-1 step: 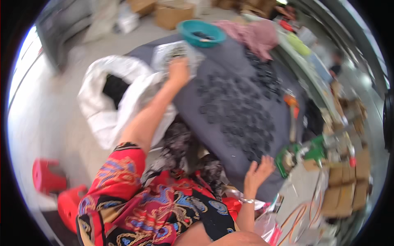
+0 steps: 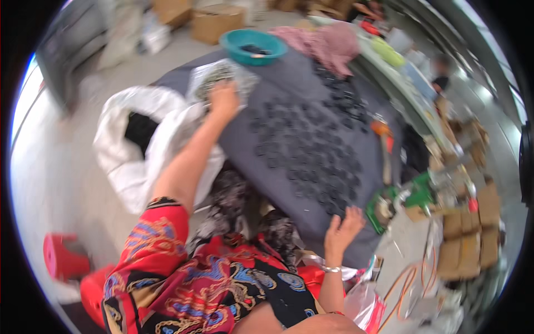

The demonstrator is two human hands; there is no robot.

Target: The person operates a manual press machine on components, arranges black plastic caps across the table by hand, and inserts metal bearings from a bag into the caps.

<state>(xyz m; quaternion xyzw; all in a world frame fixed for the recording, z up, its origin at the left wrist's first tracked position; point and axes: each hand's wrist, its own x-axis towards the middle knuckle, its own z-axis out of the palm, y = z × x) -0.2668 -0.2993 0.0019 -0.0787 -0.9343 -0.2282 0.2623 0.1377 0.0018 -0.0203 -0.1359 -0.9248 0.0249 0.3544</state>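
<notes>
Our left hand (image 2: 223,99) grips a clear plastic bag of dark rings (image 2: 218,75) at eleven o'clock; our right hand (image 2: 343,226), fingers spread and empty, rests on the grey cloth-covered table (image 2: 289,100) at five o'clock.

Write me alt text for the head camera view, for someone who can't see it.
Seen from above, a person's left hand reaches to a clear plastic bag of small dark parts on a grey table strewn with small dark rings. Their right hand rests open at the table's near edge; a teal bowl sits at the far end.
</notes>
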